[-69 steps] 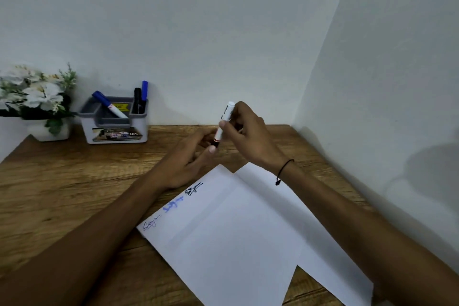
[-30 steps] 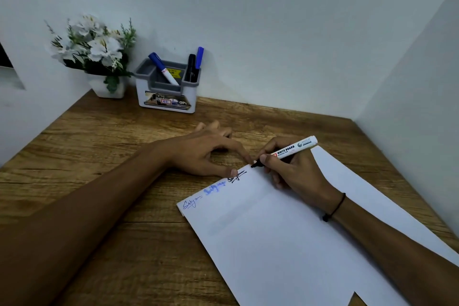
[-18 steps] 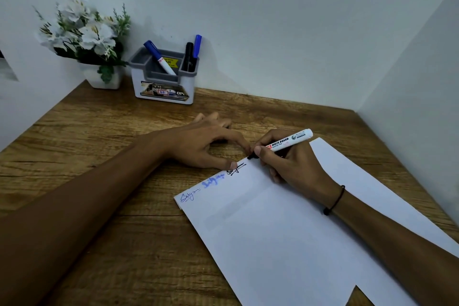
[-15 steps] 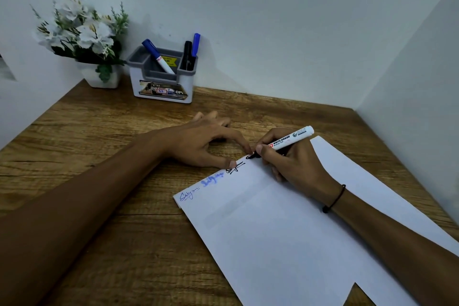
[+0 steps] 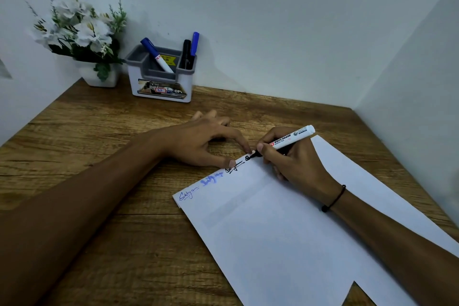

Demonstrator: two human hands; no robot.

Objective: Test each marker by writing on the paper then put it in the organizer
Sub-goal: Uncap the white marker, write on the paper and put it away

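My right hand [image 5: 295, 159] grips a white whiteboard marker [image 5: 291, 138], its black tip touching the top edge of the white paper [image 5: 285, 231], where a fresh black scribble sits. Two blue words and one black word run along that edge to the left. My left hand [image 5: 206, 141] rests with fingers spread, thumb and forefinger pressing the paper's top edge just left of the tip. The grey and white organizer [image 5: 161, 87] stands against the back wall, holding a blue-capped marker [image 5: 156, 57] in its left part and a black marker [image 5: 185, 53] and a blue marker [image 5: 194, 43] in its right part.
A white pot of white flowers [image 5: 82, 35] stands left of the organizer in the back left corner. Walls close the wooden desk [image 5: 99, 131] at the back and right. A second sheet lies under the paper to the right.
The marker came down from mid-air between both hands to the paper. My left hand settled on the sheet's edge. Since half a second ago the tip has drawn a new black mark.
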